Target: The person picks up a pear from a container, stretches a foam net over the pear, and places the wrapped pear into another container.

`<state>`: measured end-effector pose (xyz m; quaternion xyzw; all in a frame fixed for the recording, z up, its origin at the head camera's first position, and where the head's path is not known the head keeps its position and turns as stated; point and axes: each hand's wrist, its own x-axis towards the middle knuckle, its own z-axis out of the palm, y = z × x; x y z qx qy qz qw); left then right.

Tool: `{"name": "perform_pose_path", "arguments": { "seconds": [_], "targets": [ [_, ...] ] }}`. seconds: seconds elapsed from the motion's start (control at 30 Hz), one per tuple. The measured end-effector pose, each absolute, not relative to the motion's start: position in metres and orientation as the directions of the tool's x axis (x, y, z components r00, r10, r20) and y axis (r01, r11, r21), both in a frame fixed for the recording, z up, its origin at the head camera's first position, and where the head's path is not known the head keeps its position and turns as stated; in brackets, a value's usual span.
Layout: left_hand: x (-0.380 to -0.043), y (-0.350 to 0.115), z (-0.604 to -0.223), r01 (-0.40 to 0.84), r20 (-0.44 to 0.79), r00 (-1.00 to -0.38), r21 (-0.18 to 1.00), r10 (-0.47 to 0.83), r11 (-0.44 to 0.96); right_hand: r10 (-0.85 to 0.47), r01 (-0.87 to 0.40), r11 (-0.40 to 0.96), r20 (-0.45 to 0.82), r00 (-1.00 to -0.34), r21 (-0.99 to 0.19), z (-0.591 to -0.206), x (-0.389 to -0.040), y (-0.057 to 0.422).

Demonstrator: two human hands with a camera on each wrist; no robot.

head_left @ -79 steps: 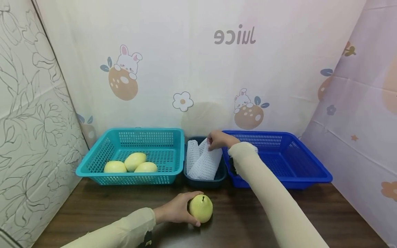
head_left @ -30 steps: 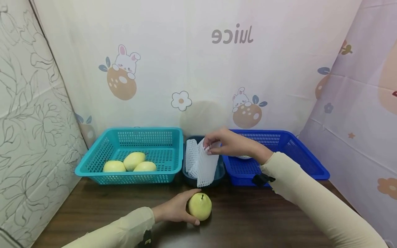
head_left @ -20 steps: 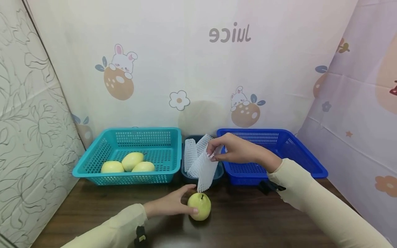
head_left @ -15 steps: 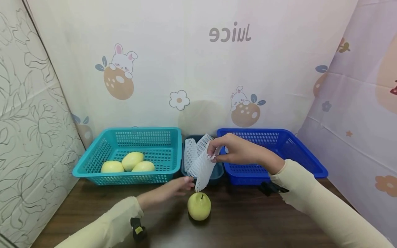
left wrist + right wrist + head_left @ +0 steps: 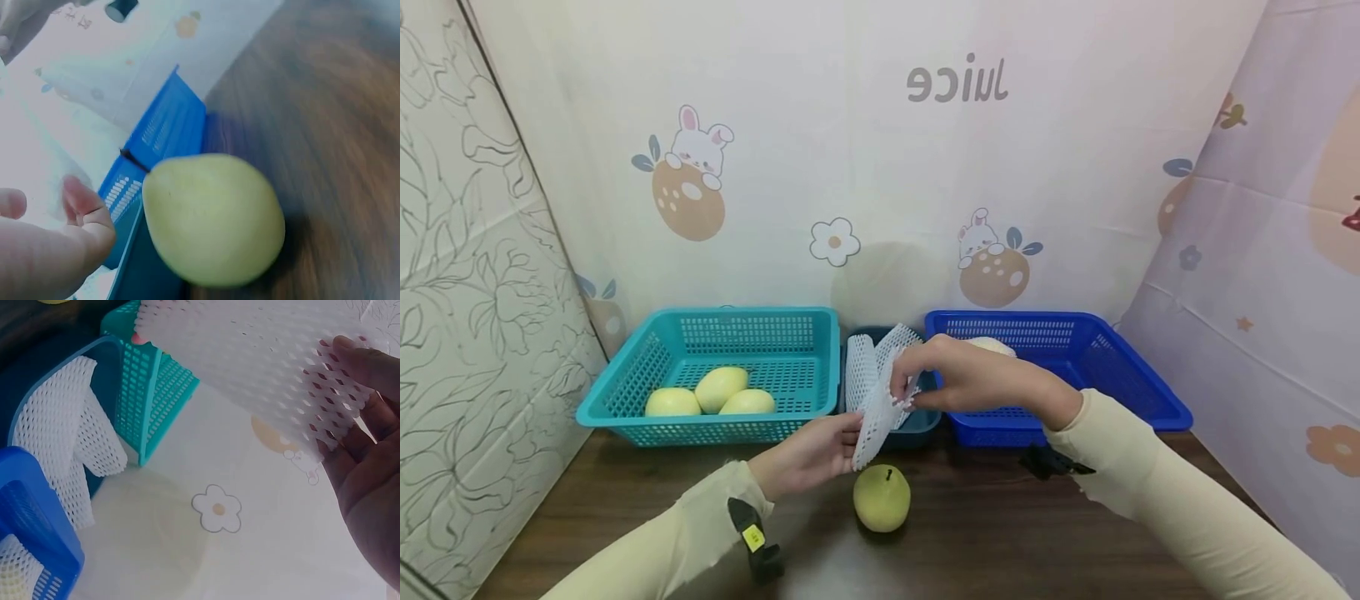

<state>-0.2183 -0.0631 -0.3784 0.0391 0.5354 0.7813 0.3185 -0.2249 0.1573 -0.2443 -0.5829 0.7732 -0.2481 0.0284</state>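
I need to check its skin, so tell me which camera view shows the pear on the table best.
The left wrist view: the pear appears large and whole, stem included, if slightly soft. The head view shows it whole but smaller. The right wrist view shows just a yellowish sliver at the top edge, possibly this pear.

On the dark wood-grain tabletop [image 5: 1015,533] we see one pear [image 5: 882,498] and, behind it, a turquoise basket [image 5: 710,431], a small tub [image 5: 913,436] and a blue basket [image 5: 1045,333].

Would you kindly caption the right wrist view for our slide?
Right hand holding a foam net, more nets in a dark bin.
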Motion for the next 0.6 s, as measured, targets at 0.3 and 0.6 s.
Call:
{"name": "perform_pose_path", "arguments": {
  "seconds": [0.3, 0.6],
  "targets": [
    [-0.216, -0.053, -0.375, -0.530, -0.251, -0.775, 0.759, 0.580, -0.379, -0.916, -0.871, 0.216, 0.218, -0.337, -0.440, -0.250, -0.224, 0.154],
    [-0.218, -0.053, -0.373, -0.468, -0.209, -0.852, 0.717, 0.480, -0.517, -0.688, -0.846, 0.296, 0.515, -0.511, -0.443, -0.268, -0.221, 0.164]
  ]
}}
